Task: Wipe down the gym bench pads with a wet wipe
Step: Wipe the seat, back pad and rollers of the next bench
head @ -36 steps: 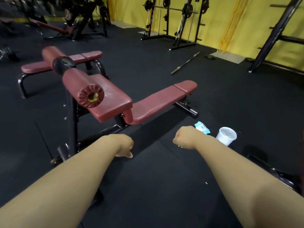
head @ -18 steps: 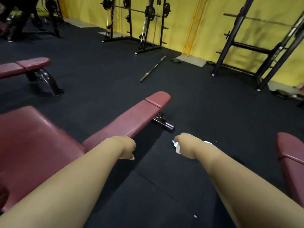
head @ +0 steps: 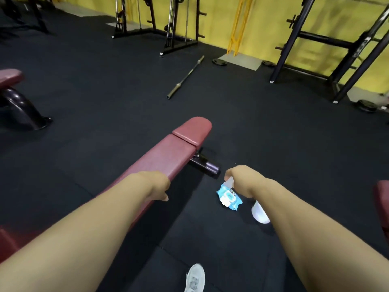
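A long maroon bench pad [head: 166, 159] runs from the lower left toward the middle, ending in a short head pad [head: 193, 129]. My left hand [head: 157, 186] hangs at the pad's near right edge, fingers loosely curled with nothing in them. To the right of the bench, above the floor, my right hand [head: 242, 180] pinches a white wet wipe [head: 229, 182]. Just under it on the black floor lies a blue wipe pack [head: 228, 196]. A white cup [head: 260, 213] stands beside the pack, partly hidden by my right forearm.
A barbell [head: 185, 77] lies on the floor beyond the bench. Black racks [head: 294, 39] stand along the yellow wall, with weight plates [head: 366, 105] at their feet. Another maroon bench [head: 10, 77] is at the left, another maroon pad [head: 382, 199] at the right edge. My shoe [head: 194, 278] is below.
The view has swung right and closer along the bench, so the roller pads have left the frame. The wipe pack and cup now show under my right hand, which still holds the wipe.
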